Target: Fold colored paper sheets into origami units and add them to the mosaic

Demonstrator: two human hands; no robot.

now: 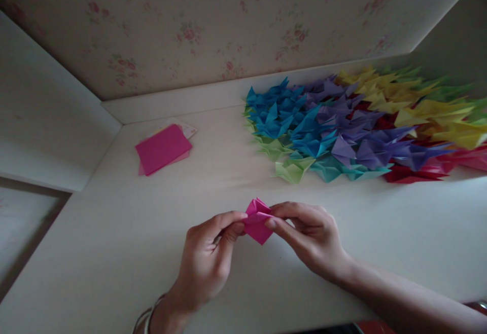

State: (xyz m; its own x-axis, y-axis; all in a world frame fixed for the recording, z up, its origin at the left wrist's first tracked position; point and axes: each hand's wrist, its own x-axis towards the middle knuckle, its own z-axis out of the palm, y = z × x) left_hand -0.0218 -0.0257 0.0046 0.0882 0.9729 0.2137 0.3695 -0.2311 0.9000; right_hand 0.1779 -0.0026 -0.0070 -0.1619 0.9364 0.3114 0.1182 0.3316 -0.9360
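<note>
A small folded piece of pink origami paper [261,228] is held between both hands, just above the white table [243,293]. My left hand [208,253] pinches its left corner between thumb and forefinger. On the opposite side, my right hand [310,235] grips the right edge, its thumb in front and fingers behind. The paper's lower part forms a flat point facing me, while folded flaps stand up at its top. Part of the right side is hidden behind the right thumb.
Many folded paper cranes [308,121] in blue, purple, yellow, green and red crowd the back right. A stack of pink paper sheets [163,149] lies at the back left. Behind the table rises a floral-papered wall [213,25]; a white panel [45,106] stands at the left.
</note>
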